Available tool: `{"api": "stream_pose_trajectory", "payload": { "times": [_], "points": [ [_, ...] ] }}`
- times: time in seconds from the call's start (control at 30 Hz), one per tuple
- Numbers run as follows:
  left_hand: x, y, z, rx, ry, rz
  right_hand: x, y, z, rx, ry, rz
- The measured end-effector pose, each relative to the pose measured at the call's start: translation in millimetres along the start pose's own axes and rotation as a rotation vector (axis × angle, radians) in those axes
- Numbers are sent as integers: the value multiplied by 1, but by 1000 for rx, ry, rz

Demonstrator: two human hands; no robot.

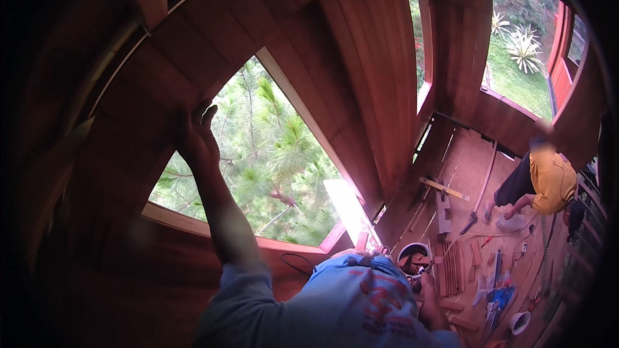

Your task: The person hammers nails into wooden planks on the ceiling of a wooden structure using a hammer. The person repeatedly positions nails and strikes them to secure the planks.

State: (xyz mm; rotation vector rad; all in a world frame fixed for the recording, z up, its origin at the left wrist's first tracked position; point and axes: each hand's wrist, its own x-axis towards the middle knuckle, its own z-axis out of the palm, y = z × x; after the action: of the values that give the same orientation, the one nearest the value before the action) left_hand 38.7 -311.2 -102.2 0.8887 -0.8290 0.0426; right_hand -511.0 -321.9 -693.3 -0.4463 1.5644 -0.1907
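Observation:
My left arm reaches up, and my left hand rests against the dark wooden wall panels beside the upper edge of a window opening. Its fingers are apart, with nothing seen in them. My right hand is low by my side, next to a white bucket with wood pieces in it. The right fingers look curled; anything they hold is too small and dark to name. Between the window and my body, a pale bright board slants downward.
At the right, a person in a yellow shirt bends over the floor. Wood strips, a spirit level, a hammer, a hose or cord and tools lie about. A white container sits nearby.

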Motion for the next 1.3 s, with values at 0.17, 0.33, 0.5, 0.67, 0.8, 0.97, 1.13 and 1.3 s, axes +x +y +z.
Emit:
{"api": "stream_pose_trajectory", "payload": {
  "times": [0.17,0.33,0.5,0.67,0.8,0.97,1.13,1.3],
  "points": [
    [6,-8,-7,18,2,2,-2,-3,11,-43,27,-17],
    [7,-7,1,-3,-67,-9,2,-17,30,-103,54,-71],
    [3,-5,14,6,-9,-33,2,-29,30,-210,93,-140],
    [-2,0,15,68,36,-84,60,1,-8,-240,0,-103],
    [-20,14,13,135,26,-126,59,14,-26,-444,44,-93],
    [-67,31,3,315,76,-199,76,53,-70,-945,80,-145],
    [-101,86,-23,501,204,43,22,40,-94,-822,-16,-83],
    [-104,139,-99,803,375,445,-32,20,-99,-689,-100,-62]
  ]
}}
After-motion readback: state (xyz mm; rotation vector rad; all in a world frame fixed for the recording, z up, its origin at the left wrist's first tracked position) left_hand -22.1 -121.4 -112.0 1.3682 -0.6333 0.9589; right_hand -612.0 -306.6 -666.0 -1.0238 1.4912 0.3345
